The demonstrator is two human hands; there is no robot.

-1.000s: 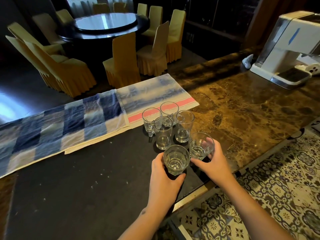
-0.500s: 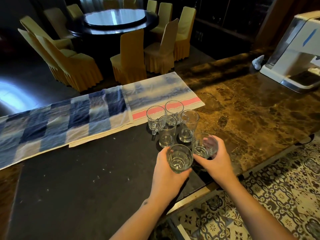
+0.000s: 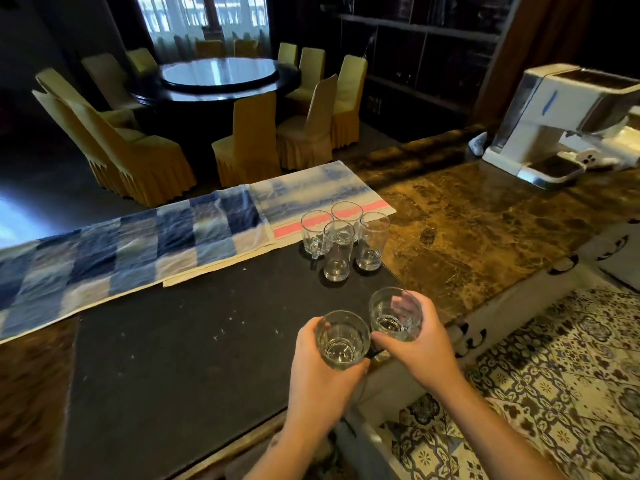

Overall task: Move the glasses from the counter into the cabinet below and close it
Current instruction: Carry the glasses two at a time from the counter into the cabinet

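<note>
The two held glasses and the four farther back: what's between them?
Head view: only bare dark counter between the held glasses and the four standing glasses.

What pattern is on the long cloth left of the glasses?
Blue and white checks on the cloth, head view.

A blue checked cloth (image 3: 114, 247) lies along the far edge beside a pale towel (image 3: 311, 195) with a pink stripe. A white machine (image 3: 561, 123) stands at the right. Beyond, yellow-covered chairs (image 3: 138, 150) ring a round dark table (image 3: 221, 77) (glossy top). Patterned tiles (image 3: 554, 375) cover the floor.
</note>
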